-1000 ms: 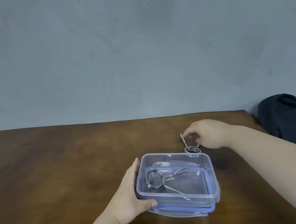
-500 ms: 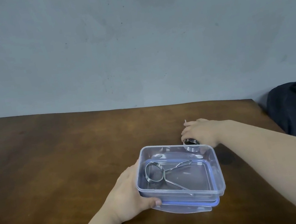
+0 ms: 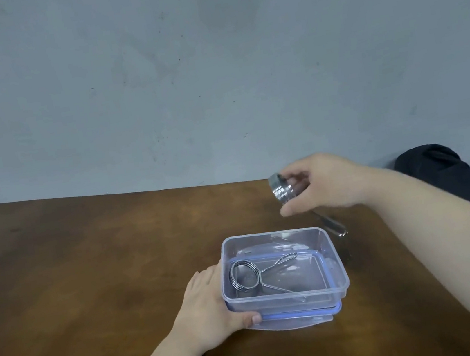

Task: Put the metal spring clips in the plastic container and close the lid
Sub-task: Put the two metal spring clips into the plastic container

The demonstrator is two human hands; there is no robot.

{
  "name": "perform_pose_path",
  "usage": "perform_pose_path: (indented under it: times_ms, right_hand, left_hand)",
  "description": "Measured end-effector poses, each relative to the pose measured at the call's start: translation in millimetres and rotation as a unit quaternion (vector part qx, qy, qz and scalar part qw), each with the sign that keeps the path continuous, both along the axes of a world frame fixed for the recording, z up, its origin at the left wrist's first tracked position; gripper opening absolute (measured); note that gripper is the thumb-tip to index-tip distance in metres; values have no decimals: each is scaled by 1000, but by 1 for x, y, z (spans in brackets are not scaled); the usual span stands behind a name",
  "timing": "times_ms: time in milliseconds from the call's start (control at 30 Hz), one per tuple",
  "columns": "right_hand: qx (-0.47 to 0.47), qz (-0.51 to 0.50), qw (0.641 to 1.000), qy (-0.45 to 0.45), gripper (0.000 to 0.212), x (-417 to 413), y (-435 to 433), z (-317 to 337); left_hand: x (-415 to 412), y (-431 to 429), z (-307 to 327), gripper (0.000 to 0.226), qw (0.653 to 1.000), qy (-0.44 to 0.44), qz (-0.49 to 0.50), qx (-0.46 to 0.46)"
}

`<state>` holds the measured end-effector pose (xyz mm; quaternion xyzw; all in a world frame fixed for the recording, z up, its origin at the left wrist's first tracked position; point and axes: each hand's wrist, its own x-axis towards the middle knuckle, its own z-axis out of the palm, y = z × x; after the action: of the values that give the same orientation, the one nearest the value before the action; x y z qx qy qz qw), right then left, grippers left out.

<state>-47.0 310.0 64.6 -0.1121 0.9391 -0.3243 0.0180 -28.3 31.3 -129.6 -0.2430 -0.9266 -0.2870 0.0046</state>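
A clear plastic container (image 3: 337, 269) stands open on the brown table, resting on its blue-rimmed lid (image 3: 297, 319). One metal spring clip (image 3: 244, 277) lies inside it, coil at the left, arms pointing right. My left hand (image 3: 213, 306) grips the container's near-left corner, thumb on the front wall. My right hand (image 3: 323, 183) is raised above the table behind and to the right of the container. It holds a second spring clip (image 3: 280, 190) by the coil, and the clip's arm hangs down and right, blurred.
The wooden table (image 3: 89, 275) runs back to a grey wall. A dark bag (image 3: 446, 173) sits off the table's far right corner, beside my right forearm.
My right hand has closed on the second clip behind the container and lifted it off the table, up and to the right. The left hand stays on the container.
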Motion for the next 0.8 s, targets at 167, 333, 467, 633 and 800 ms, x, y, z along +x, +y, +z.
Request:
perform_pose_path:
  times_ms: [167,333,467,633,800]
  right_hand:
    - [185,80,979,-18,50,23,-47,-19]
    - [281,70,956,-43,41,18,-61,-66]
    - [308,80,947,-49,36,16,-69,-89]
    - [323,75,942,-50,39,13,-69,-97]
    - [319,53,946,-25,46,14,-64,-103]
  left_hand:
    - [-5,-5,-7,95,1000,10,-11,2]
    - [-6,-5,-10,93,1000,15,-9,2]
    - [-6,-4,-10,93,1000,14,-13,5]
    - [-5,-4,-7,94,1000,13,-14,4]
    - [-6,-5,-10,94,1000,4,-14,4]
